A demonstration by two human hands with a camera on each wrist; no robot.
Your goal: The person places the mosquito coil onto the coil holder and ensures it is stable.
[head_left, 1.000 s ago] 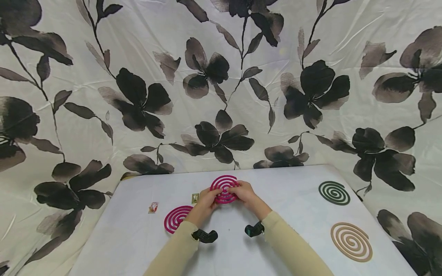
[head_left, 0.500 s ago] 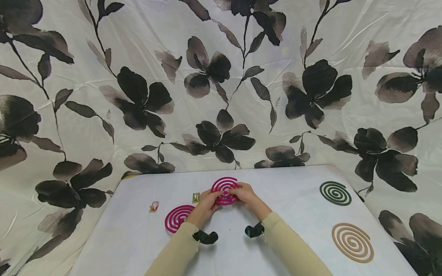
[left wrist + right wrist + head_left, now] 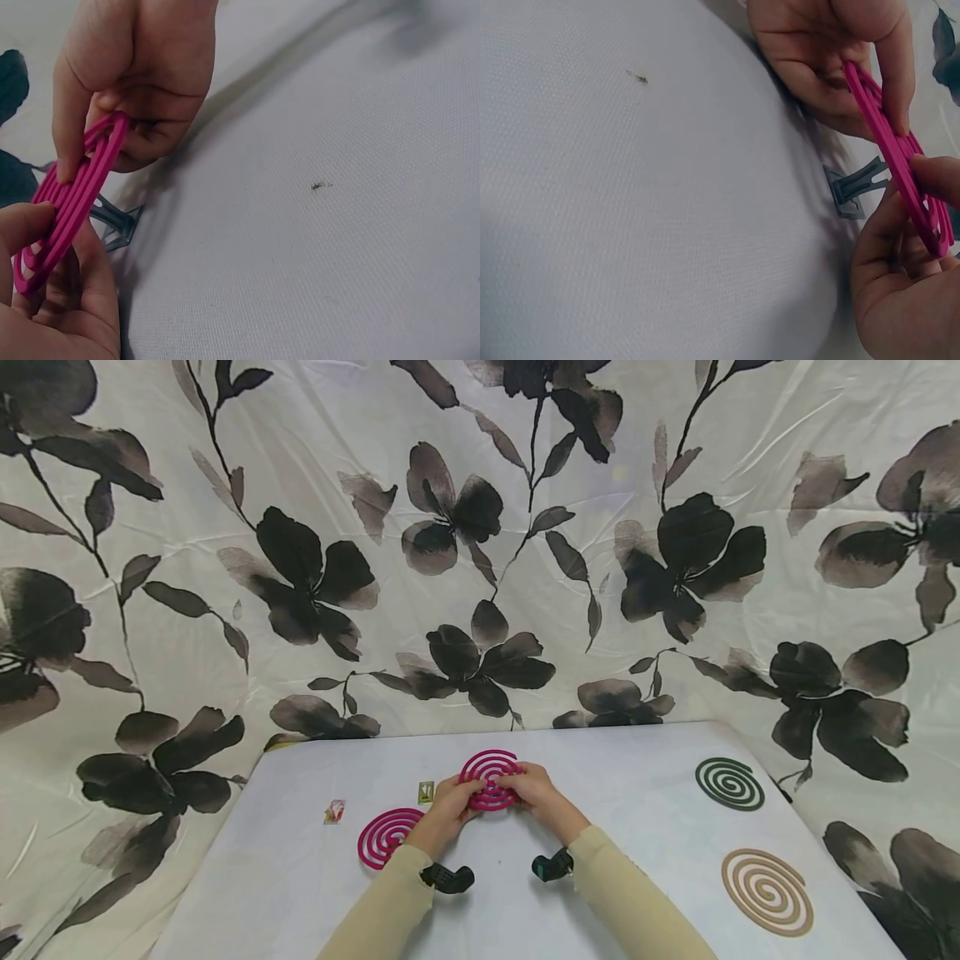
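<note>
While left hand (image 3: 450, 800) and right hand (image 3: 536, 783) pinch the coil (image 3: 491, 785) lower centre, I'd guess they're seating its stand (image 3: 116, 220); next needs gentle pressure.

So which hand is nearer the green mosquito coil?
Right hand: the green mosquito coil lies to its right. The left hand is farther, at the left of the held pink coil.

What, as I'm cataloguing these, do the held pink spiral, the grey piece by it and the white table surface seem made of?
Pink spiral: matte, perhaps pressed powder or plastic; even colour, no gloss. Grey piece: dull, maybe thin metal; flat foot, thin edges. White table surface: matte, probably woven cloth; fine grid texture shows.
</note>
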